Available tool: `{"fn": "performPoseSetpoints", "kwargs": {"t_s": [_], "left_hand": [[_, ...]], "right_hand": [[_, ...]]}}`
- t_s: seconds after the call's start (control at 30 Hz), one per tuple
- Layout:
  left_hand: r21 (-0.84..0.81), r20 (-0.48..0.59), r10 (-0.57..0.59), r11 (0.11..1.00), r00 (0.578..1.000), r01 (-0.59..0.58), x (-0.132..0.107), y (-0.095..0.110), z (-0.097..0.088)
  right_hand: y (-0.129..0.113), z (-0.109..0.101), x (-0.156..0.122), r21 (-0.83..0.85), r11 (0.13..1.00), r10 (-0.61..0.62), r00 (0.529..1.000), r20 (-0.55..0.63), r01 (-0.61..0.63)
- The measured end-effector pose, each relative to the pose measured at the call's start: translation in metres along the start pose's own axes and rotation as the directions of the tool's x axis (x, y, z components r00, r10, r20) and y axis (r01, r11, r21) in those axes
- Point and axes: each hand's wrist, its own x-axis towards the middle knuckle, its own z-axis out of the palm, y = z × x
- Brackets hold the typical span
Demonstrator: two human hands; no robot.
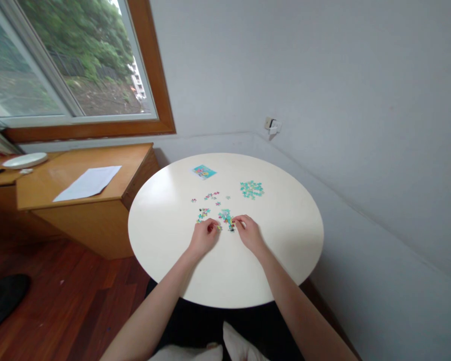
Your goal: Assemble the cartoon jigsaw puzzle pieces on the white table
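Note:
Small jigsaw pieces lie on a round white table (173, 240). My left hand (204, 236) rests on the tabletop with its fingers curled and pinched on a tiny puzzle piece (218, 228). My right hand (249, 232) is beside it, fingers pinched at a small joined cluster of pieces (226, 217). A teal pile of pieces (251, 189) lies farther back on the right. Loose pieces (211, 195) are scattered in the middle, and another small cluster (202, 214) sits just beyond my left hand. A teal picture card (203, 172) lies near the far edge.
A wooden cabinet (97, 220) stands left of the table with a white sheet of paper (87, 182) on it. A white plate (24, 160) sits on the desk under the window. White walls close in behind and to the right. The floor is dark red wood.

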Motion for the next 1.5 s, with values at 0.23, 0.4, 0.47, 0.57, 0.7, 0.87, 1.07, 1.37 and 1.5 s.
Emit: {"fn": "performPoseSetpoints", "kwargs": {"t_s": [0.23,0.4,0.47,0.57,0.7,0.87,1.07,1.37,1.5], "left_hand": [[-0.007,-0.004,0.001,1.0,1.0,-0.001,-0.0006,-0.0011,0.0001],[0.019,0.008,-0.002,1.0,1.0,0.002,0.0006,-0.0034,0.0008],[0.021,0.009,0.001,1.0,1.0,-0.001,0.001,-0.0042,0.001],[0.024,0.009,0.008,1.0,1.0,-0.008,0.0011,-0.0042,0.001],[0.029,0.013,0.014,0.999,1.0,-0.015,0.0006,-0.0035,0.0009],[0.029,0.021,0.036,0.999,0.999,-0.037,0.001,-0.0058,0.0015],[0.035,0.02,0.043,0.998,0.999,-0.044,0.0015,-0.0086,0.0021],[0.035,0.021,0.046,0.998,0.999,-0.047,0.0017,-0.0093,0.0023],[0.04,0.015,0.047,0.998,0.999,-0.047,0.0017,-0.0083,0.002]], "right_hand": [[-0.0012,-0.0003,0.0002,-0.006,1.0,0.013,1.0,0.01,-0.013],[-0.0011,-0.0002,-0.0003,-0.007,1.0,0.0,1.0,0.017,0.0],[-0.0012,-0.0003,-0.0003,-0.01,1.0,-0.002,1.0,0.022,0.002],[-0.0015,-0.0007,-0.0001,-0.018,1.0,0.004,1.0,0.022,-0.003],[-0.0019,-0.001,0.0002,-0.025,1.0,0.0,1.0,0.03,0.001],[-0.0019,-0.0008,0.0007,-0.03,1.0,-0.002,0.999,0.036,0.003],[-0.0012,-0.001,0.0007,-0.024,1.0,-0.006,0.999,0.036,0.006],[-0.0004,-0.0008,0.0001,-0.017,1.0,-0.017,1.0,0.025,0.017],[-0.0008,-0.0009,0.0003,-0.019,1.0,-0.008,1.0,0.024,0.009]]}}
